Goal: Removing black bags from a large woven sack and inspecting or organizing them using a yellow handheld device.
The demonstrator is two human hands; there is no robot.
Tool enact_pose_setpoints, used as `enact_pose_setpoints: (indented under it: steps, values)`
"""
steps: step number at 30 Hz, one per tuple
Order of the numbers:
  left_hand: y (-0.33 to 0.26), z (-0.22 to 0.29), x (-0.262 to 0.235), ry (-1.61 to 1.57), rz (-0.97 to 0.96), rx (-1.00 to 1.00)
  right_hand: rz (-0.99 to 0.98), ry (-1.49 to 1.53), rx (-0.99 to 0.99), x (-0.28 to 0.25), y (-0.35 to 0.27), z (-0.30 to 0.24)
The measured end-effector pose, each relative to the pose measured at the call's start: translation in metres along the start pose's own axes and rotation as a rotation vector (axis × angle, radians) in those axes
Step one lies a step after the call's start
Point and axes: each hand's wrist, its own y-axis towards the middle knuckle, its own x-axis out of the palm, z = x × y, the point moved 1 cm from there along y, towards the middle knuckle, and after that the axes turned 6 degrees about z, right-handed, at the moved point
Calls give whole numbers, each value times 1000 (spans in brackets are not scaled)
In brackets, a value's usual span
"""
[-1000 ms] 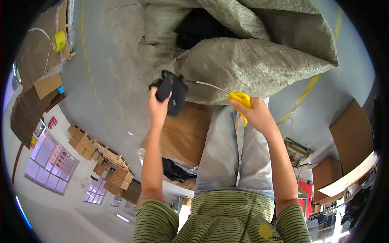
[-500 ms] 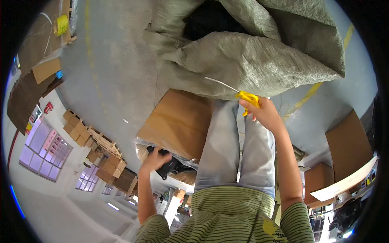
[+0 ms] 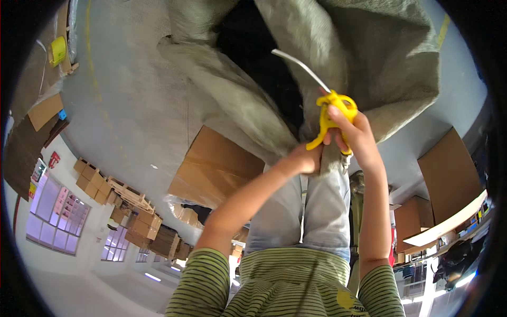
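In my right hand [image 3: 359, 137] is a yellow tool [image 3: 344, 105] with loop-shaped handles. A thin, white, curved strip [image 3: 302, 64] sticks out of its far end, so I cannot make out its exact kind. My left hand [image 3: 307, 159] is closed on the gathered near rim of a large grey-green woven sack [image 3: 232, 90], just below the tool. The hands are close together, and right-hand fingers also seem to touch the sack's edge. Through the sack's mouth shows black material [image 3: 259, 58]. A small metal piece [image 3: 346, 161] hangs under my right hand.
A cardboard box [image 3: 211, 166] with clear plastic stands left of my legs, with black material at its near side. More cardboard [image 3: 451, 169] leans at the right. Stacked boxes [image 3: 95, 179] and pallets line the left wall. Yellow lines mark the grey floor.
My left hand has left the box and come across to the sack's rim. The sack's near edge is pulled up toward me. My right hand has risen slightly, with the yellow tool.
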Motion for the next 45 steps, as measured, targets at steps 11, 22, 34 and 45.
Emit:
enact_pose_setpoints:
  steps: [11,22,34,45]
  values:
    - [57,-39,-71,-614,968,-33,423,-19,50,-68,73,43]
    - [80,72,-20,-1246,115,251,-205,-109,-18,-36,-9,-57]
    - [83,61,-19,-1146,-13,46,228,173,-92,-83,67,-52]
    - [160,-36,-158,-461,940,-88,333,8,-227,-98,64,-69]
